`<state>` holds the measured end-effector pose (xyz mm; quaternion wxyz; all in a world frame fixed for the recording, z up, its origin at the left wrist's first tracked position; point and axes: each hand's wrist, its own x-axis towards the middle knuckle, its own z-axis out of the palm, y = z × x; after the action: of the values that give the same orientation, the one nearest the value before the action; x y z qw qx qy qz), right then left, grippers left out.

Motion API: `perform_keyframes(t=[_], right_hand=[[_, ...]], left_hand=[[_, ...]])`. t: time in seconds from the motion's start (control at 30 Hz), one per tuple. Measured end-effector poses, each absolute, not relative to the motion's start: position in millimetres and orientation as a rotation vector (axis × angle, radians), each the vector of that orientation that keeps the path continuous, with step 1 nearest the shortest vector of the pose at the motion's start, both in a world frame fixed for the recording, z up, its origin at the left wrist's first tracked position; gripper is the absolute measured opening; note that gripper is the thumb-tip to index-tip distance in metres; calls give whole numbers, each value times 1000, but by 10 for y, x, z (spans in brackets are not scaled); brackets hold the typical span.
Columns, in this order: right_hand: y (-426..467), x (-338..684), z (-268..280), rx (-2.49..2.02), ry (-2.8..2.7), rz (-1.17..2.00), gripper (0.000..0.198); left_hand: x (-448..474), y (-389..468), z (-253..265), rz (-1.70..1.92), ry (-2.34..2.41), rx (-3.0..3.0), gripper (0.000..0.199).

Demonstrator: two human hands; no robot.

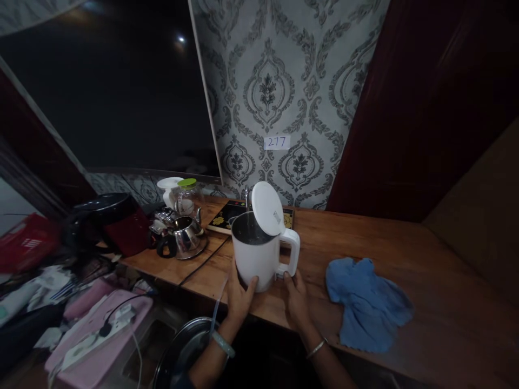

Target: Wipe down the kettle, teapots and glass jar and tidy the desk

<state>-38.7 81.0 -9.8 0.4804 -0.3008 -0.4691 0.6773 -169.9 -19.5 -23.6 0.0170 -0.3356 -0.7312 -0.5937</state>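
A white electric kettle (254, 265) stands upright at the middle of the wooden table, its round lid (267, 208) swung up and its dark inside showing. My left hand (239, 292) is pressed around the kettle's lower left side, thumb across the front. At the lower end of the handle, my right hand (297, 297) has its fingers closed on the kettle. Behind it lies a flat black hob (223, 217) with gold flowers, partly hidden, and a thin metal spout (247, 199) rises there.
A crumpled blue cloth (367, 305) lies right. Left stand a small steel teapot (185, 237), a glass jug with green lid (188, 197) and a red-black appliance (117, 224). Below the front edge are a metal pot (186, 346), a clear tube (218, 305) and a power strip (99, 337).
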Motion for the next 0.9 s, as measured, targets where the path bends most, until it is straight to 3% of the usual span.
perform_keyframes(t=[0.9], right_hand=[[822, -384, -116, -744, -1161, 1639, 47]], left_hand=[[-1681, -179, -213, -1856, -2250, -1034, 89]])
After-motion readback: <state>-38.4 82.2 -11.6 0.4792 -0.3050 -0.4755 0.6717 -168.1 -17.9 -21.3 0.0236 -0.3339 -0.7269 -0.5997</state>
